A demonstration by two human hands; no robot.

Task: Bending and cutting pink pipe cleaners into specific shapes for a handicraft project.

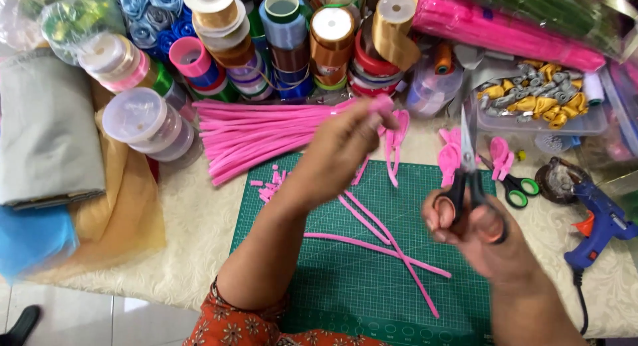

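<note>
Above the green cutting mat (372,279), left hand (345,150) is pinching the end of a pink pipe cleaner piece (383,105), fingers clenched around it, held up in front of the pink bundle. Right hand (478,236) is gripping black-handled scissors (468,170), thumb and fingers through the loops, blades pointing up and looking closed.

Long pink pipe cleaner strands (389,243) are lying crossed on the mat between the two hands. Short pink offcuts (269,183) are sitting at the mat's upper left corner. A bundle of pink pipe cleaners (259,133) is lying across the surface just behind the mat. Folded pink loop shapes (448,156) are resting near the mat's top right edge, beside a second pair of scissors with green handles (518,186).

Further out: blue glue gun (601,223) is lying on the right, well apart from the hands. Clear tray of yellow and grey ribbon pieces (538,97) is sitting behind it. Ribbon spools (286,40) are stacking up along the back. Folded grey cloth (43,126) is lying far left.
</note>
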